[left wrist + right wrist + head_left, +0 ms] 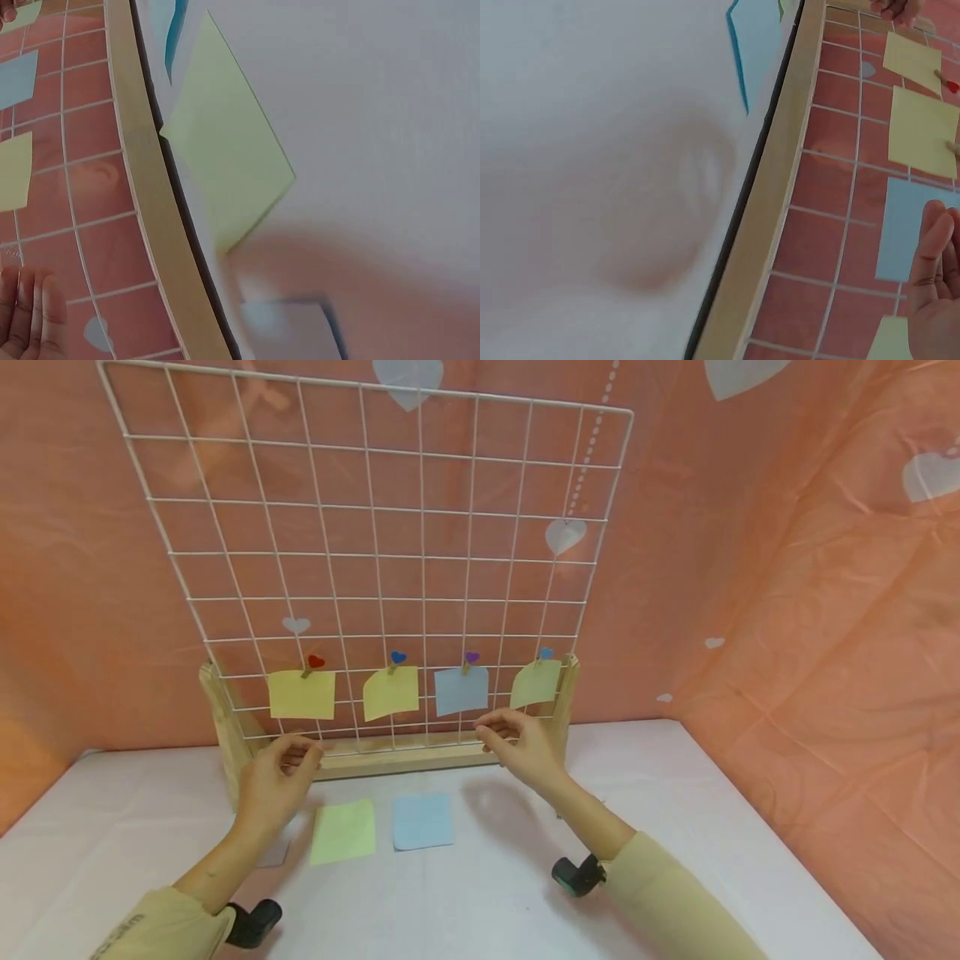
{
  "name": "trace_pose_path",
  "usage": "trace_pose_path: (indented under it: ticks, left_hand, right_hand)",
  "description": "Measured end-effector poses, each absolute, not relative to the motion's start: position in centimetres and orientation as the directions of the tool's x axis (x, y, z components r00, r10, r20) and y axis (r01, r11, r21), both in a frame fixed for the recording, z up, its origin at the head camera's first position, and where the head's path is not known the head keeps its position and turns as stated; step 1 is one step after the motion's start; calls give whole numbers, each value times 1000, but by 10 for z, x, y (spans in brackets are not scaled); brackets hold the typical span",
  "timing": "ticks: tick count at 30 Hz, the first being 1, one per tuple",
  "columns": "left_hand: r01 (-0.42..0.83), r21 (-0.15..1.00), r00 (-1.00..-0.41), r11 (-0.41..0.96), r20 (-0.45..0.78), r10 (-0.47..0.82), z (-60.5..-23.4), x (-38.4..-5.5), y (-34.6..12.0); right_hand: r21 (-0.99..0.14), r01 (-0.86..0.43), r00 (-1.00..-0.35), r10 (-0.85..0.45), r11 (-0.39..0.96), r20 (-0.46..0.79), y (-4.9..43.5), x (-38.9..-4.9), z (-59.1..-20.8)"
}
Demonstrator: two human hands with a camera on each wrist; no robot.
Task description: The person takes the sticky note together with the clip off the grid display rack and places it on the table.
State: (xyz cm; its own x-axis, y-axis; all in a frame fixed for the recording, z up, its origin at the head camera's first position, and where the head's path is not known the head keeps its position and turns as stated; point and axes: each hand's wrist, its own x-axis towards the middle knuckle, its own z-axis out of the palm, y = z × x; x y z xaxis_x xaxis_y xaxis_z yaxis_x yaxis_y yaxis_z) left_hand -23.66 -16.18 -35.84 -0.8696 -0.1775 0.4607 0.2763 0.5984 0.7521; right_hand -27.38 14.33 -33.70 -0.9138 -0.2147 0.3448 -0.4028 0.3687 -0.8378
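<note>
A white wire grid point(423, 535) stands in a wooden base point(405, 763). Clipped along its lower part are two yellow notes point(302, 700) point(392, 695), a blue note point(461, 695) and a pale green note point(537, 683), each under a small heart-topped clothespin point(316, 661). My left hand point(273, 781) hovers below the leftmost note, fingers loosely bent, nothing seen in them. Below the blue and pale green notes is my right hand point(522, 749), thumb near the bent fingers point(934, 232), holding nothing visible; it overlaps the blue note in the right wrist view.
On the white table lie a green sticky note pad point(343, 832) and a blue one point(423, 821). A greyish pad point(274, 853) is partly hidden by the left forearm. An orange cloth point(817, 652) with pale hearts hangs behind and at the right.
</note>
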Motion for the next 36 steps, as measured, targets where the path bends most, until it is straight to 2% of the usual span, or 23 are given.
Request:
trace_pose_path:
  ticks: [12,23,36]
  left_hand:
    - [270,748,-793,606,530,-301,-353,-242,-174]
    - [290,766,-762,573,547,-346,-346,-250,-181]
    - [315,765,-732,562,572,-370,-344,-258,-188]
  right_hand:
    - [-847,-418,-905,-235,328,355,111,-285,-314]
    - [-850,-445,-890,-240,280,387,79,-294,-303]
    - [-875,-459,-874,-254,152,414,44,-304,-292]
